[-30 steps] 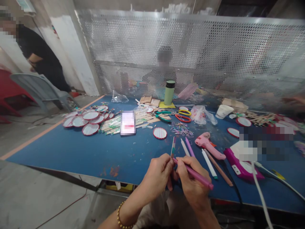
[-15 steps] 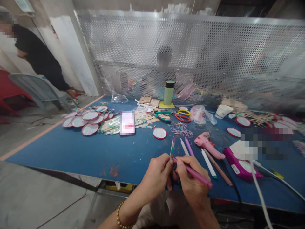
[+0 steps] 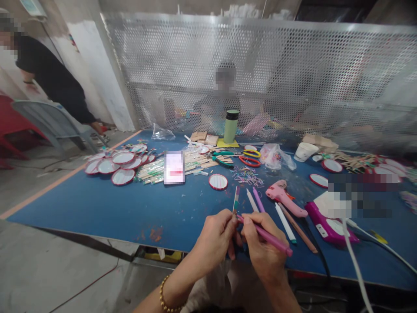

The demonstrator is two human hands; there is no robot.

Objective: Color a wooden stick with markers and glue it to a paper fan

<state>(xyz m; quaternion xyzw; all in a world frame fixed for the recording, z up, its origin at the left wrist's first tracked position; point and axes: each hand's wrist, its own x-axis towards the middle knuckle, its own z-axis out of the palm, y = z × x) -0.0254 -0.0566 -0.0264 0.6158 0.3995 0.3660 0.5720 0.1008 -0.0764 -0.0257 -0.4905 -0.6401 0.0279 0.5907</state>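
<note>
My left hand [image 3: 219, 232] is closed round a thin flat wooden stick [image 3: 236, 200], whose upper end shows bands of green, white and dark pink. In my right hand [image 3: 265, 241] is a pink marker pen [image 3: 272, 239], gripped like a pencil with its tip against the stick near my left fingers. Just beyond my hands lie a white marker [image 3: 252, 201] and a purple marker [image 3: 259, 200]. To the right of my right hand are a white marker with a green end [image 3: 286, 223] and a brown marker [image 3: 299, 229]. The stick's lower end is hidden in my left hand.
A pink glue gun [image 3: 285, 198] and a magenta power strip [image 3: 325, 224] with cables lie right. Round white discs with red rims [image 3: 123, 176] are heaped left, beside wooden sticks [image 3: 153, 171] and a phone [image 3: 174, 168]. Pliers [image 3: 224, 160] and a green bottle [image 3: 231, 127] are farther back.
The pink marker's back end has shifted slightly right and my right fingers have moved a little. My left hand keeps its place on the stick. A person at the far left has moved an arm.
</note>
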